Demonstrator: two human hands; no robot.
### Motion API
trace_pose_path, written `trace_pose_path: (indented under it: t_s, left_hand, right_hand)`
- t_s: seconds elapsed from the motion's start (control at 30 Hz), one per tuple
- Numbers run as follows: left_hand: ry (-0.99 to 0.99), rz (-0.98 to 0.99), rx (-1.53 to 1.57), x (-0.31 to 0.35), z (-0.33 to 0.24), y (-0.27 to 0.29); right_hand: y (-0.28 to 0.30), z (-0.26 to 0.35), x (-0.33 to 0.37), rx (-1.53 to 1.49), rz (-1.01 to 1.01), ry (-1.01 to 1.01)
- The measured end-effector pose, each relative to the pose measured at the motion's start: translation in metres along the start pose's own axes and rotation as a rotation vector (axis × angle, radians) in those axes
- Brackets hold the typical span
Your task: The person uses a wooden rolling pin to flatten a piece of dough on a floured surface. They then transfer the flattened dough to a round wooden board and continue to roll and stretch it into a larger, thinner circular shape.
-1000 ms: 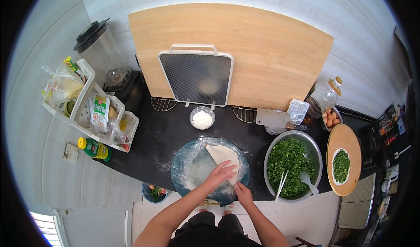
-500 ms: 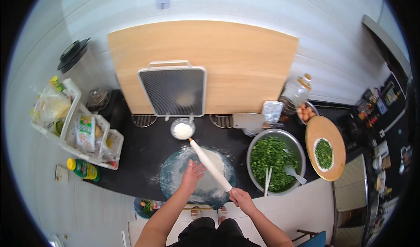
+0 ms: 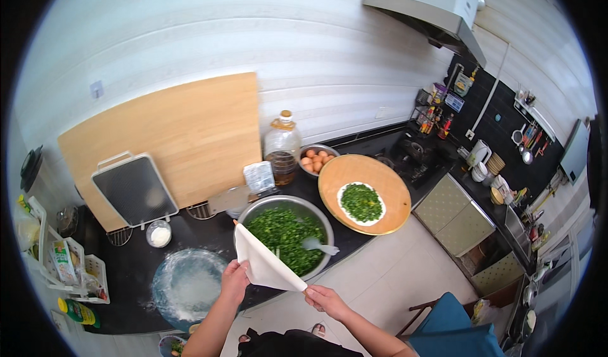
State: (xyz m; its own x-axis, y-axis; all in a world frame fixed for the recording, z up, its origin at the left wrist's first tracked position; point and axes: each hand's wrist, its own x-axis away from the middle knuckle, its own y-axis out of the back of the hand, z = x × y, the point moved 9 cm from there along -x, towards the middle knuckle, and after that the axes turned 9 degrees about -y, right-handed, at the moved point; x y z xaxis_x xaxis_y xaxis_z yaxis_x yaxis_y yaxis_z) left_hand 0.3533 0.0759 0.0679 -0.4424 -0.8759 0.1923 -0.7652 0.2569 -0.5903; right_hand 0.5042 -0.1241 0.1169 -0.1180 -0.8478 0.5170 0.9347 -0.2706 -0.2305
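A thin white dough sheet (image 3: pixel 263 263) hangs from a rolling pin, which it covers except for the wooden handle ends. My right hand (image 3: pixel 324 300) is closed round the near handle (image 3: pixel 306 292). At the sheet's left edge my left hand (image 3: pixel 235 281) pinches the dough. Pin and dough are held partly in front of a steel bowl (image 3: pixel 330 225) of chopped greens (image 3: pixel 285 230), in which a pale spoon (image 3: pixel 316 245) rests. On the counter to the left lies a round, flour-dusted blue-green board (image 3: pixel 166 275). Farther right, a round wooden board (image 3: pixel 329 175) carries dough topped with greens (image 3: pixel 361 202).
A small bowl of flour (image 3: pixel 158 234) stands behind the floured board. Along the back are a cleaver (image 3: pixel 229 201), an oil jug (image 3: pixel 282 148) and a bowl of eggs (image 3: pixel 315 159). White baskets (image 3: pixel 56 256) stand far left; a blue chair (image 3: pixel 443 325) is at lower right.
My view has swung right. The rolling pin, with the dough on it, has moved from above the floured board to the greens bowl. Part of the dough now hangs loose, with my left hand gripping it.
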Motion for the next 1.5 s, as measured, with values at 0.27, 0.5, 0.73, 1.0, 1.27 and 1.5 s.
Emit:
trace_pose_path:
  t_s: [0.27,0.5,0.73,1.0,1.27,1.5]
  left_hand:
    - [0.09,-0.06,-0.069,0.017,0.114,-0.135]
    - [0.102,-0.058,-0.177,-0.008,0.183,-0.211]
    - [0.017,-0.135,-0.207,-0.06,0.224,-0.257]
    - [-0.098,-0.274,-0.247,-0.11,0.256,-0.285]
    - [-0.212,-0.316,-0.472,-0.134,0.257,-0.288]
    - [-0.25,-0.515,-0.57,-0.139,0.252,-0.278]
  right_hand:
    - [0.177,0.005,0.071,0.034,-0.172,0.005]
    - [0.29,0.017,0.073,0.035,-0.259,0.051]
    - [0.37,0.054,0.037,0.201,-0.327,0.101]
    - [0.434,0.084,-0.008,0.348,-0.379,0.201]
    - [0.465,0.101,-0.041,0.563,-0.392,0.232]
    - [0.466,0.136,-0.056,0.724,-0.354,0.39]
